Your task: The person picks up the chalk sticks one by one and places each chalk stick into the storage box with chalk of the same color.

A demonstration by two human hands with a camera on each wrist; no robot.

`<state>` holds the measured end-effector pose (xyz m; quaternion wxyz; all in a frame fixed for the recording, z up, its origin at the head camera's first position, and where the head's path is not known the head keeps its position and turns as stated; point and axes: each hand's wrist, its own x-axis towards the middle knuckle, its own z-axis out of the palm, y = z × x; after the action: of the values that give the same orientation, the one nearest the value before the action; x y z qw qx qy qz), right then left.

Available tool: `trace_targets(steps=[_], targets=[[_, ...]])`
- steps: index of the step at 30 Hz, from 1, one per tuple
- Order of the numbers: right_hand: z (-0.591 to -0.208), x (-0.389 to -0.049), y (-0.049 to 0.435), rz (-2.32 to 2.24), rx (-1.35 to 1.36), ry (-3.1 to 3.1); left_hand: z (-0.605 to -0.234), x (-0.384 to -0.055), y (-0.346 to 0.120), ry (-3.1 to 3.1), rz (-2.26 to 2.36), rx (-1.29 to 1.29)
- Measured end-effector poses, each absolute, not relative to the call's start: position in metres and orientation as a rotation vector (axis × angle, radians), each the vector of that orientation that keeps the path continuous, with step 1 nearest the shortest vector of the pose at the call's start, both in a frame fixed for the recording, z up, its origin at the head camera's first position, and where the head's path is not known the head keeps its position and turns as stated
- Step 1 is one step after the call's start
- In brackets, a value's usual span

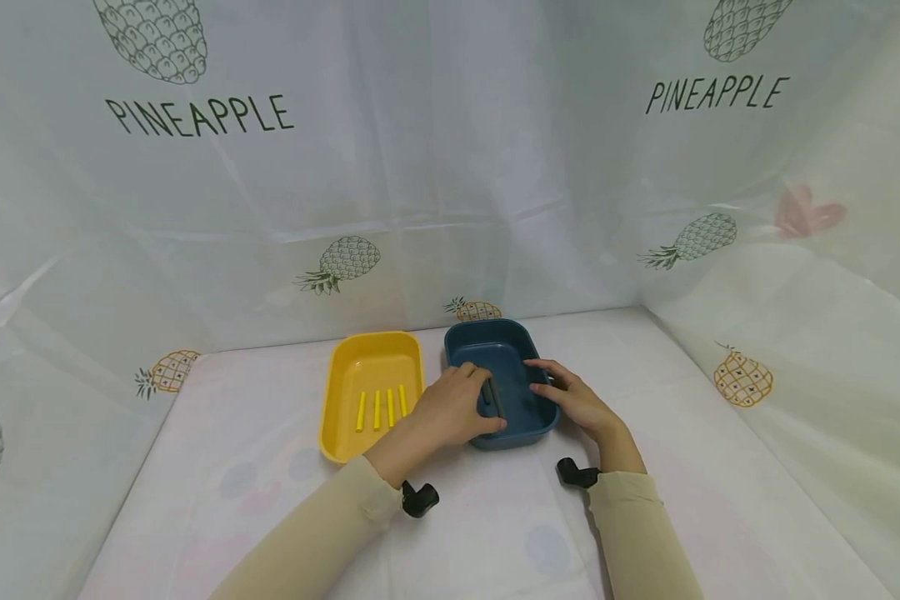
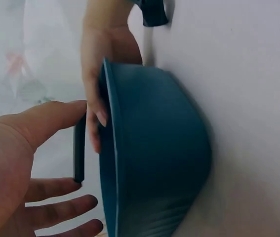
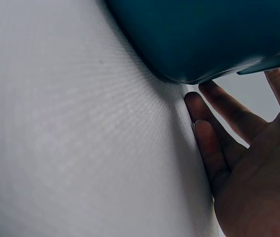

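Note:
My left hand (image 1: 453, 404) is over the near left part of a deep blue tray (image 1: 495, 333). It pinches a short dark stick (image 2: 79, 148) lengthwise between thumb and a fingertip, the other fingers spread. Another dark piece (image 1: 486, 392) shows beside it in the head view, partly covered by the hand. At the tray's right rim, my right hand (image 1: 581, 406) holds the wall. Its thumb and forefinger reach over the rim; other fingers (image 3: 233, 111) lie along the outside, low near the table.
Left of the blue tray stands a yellow tray (image 1: 332, 392) with several yellow sticks (image 1: 377, 410) in a row, partly behind my left forearm. A white cloth covers the table (image 1: 487, 533), and a pineapple-print curtain (image 1: 450, 167) hangs behind. Both wrists wear black camera mounts (image 1: 420, 500).

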<state>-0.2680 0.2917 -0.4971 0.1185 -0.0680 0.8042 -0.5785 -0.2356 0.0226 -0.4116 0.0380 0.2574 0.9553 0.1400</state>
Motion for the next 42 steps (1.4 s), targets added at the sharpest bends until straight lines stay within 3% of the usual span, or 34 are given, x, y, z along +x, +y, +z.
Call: trace_targets(steps=[19,42], targets=[[-0.497,-0.268,0.292,-1.683,-0.187,2.361,-0.439,-0.279,0.033,2.894,0.377,0.688],[-0.498,-0.269,0.291,-1.67,-0.18,2.373,-0.447,-0.299,0.054,2.893,0.259,0.613]])
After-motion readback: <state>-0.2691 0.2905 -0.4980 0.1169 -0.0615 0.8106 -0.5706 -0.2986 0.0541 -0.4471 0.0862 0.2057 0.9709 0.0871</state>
